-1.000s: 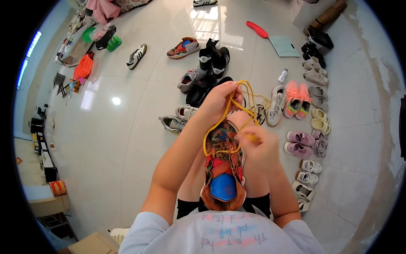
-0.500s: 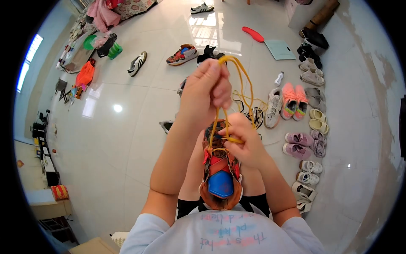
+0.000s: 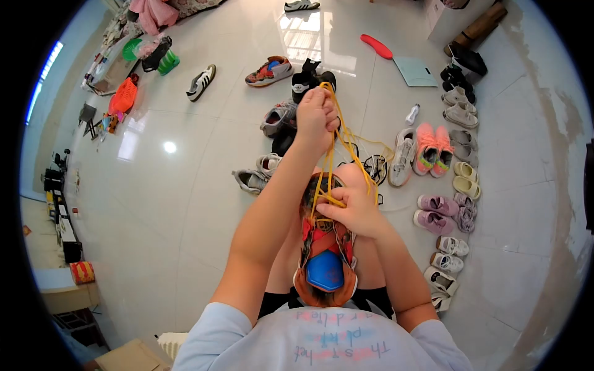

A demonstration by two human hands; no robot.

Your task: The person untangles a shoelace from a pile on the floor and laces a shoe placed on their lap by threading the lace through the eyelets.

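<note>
A patterned orange and red sneaker [image 3: 325, 281] rests on my lap, its toe pointing away from me and a blue insole [image 3: 325, 271] visible in its opening. Yellow shoelace [image 3: 330, 162] runs from its eyelets up to my left hand [image 3: 318, 120], which is raised above the toe, closed around the lace. Loose lace hangs down to the right of that hand. Close over the shoe's tongue and eyelets, my right hand [image 3: 350, 210] has its fingers bent around another stretch of the lace. The fingers partly cover the upper eyelets.
A row of paired shoes [image 3: 436, 213] lines the right wall. Several other shoes [image 3: 269, 71] lie on the tiled floor ahead. Beyond them are a red insole [image 3: 376, 46] and a pale green flat square [image 3: 414, 72]. An orange basket [image 3: 124, 97] stands at left.
My left hand has moved slightly right and away from me, drawing the lace straighter. My right hand has shifted a little toward me. The view has tilted slightly.
</note>
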